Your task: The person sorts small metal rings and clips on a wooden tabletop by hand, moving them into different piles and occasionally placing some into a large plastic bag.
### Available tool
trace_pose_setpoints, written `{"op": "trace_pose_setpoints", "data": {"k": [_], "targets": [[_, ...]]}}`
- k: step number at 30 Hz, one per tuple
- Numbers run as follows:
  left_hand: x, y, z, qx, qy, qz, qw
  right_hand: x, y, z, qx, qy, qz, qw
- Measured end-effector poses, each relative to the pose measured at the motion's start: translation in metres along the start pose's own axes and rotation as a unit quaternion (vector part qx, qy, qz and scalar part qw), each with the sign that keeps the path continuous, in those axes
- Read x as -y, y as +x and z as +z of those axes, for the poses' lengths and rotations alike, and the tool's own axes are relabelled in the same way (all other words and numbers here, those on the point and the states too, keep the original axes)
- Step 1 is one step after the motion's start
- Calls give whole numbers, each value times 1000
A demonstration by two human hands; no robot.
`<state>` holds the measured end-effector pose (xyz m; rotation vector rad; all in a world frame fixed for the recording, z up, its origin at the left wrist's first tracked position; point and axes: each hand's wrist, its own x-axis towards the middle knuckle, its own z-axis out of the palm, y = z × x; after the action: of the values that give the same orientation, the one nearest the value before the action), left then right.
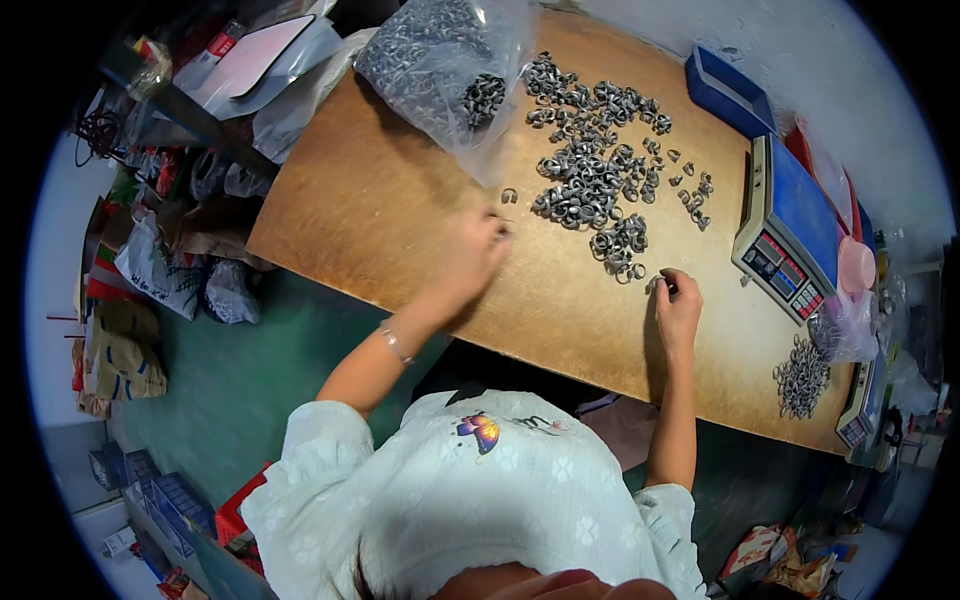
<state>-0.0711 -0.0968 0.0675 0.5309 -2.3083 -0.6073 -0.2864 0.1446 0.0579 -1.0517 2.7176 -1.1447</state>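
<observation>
Many small grey metal rings (585, 175) lie in a loose heap across the wooden tabletop. My right hand (680, 305) is at the near side of the heap, with thumb and fingertips pinched together on a small grey ring (655, 284). My left hand (475, 255) is over the table, left of the heap. Motion blurs its fingers, so I cannot make out what they hold, if anything. Just beyond its fingertips lies a separate pair of rings (509, 196). A large clear plastic bag (440, 75) full of similar rings rests on the table's far left part.
A blue-topped weighing scale (795, 215) stands right of the heap, with a blue bin (730, 90) behind it. A smaller ring pile (802, 380) lies at the right, beside another scale (862, 405). Bags (160, 265) crowd the floor left of the table (345, 220).
</observation>
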Motion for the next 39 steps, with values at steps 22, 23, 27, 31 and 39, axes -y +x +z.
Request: {"op": "trace_pose_setpoints", "data": {"k": [22,23,27,31,39], "targets": [[62,4,-41,-10,271,-166,948,38,69,43,17,35,-26,999],[71,0,-45,-3,250,-177,952,45,74,42,49,-24,-33,998],[72,-2,-50,-12,156,-142,977,67,88,44,134,-222,-70,963],[30,5,-47,-20,34,-132,990,65,93,49,134,-232,-156,951],[-48,30,9,137,-221,-116,959,60,93,50,111,-205,-140,962]]}}
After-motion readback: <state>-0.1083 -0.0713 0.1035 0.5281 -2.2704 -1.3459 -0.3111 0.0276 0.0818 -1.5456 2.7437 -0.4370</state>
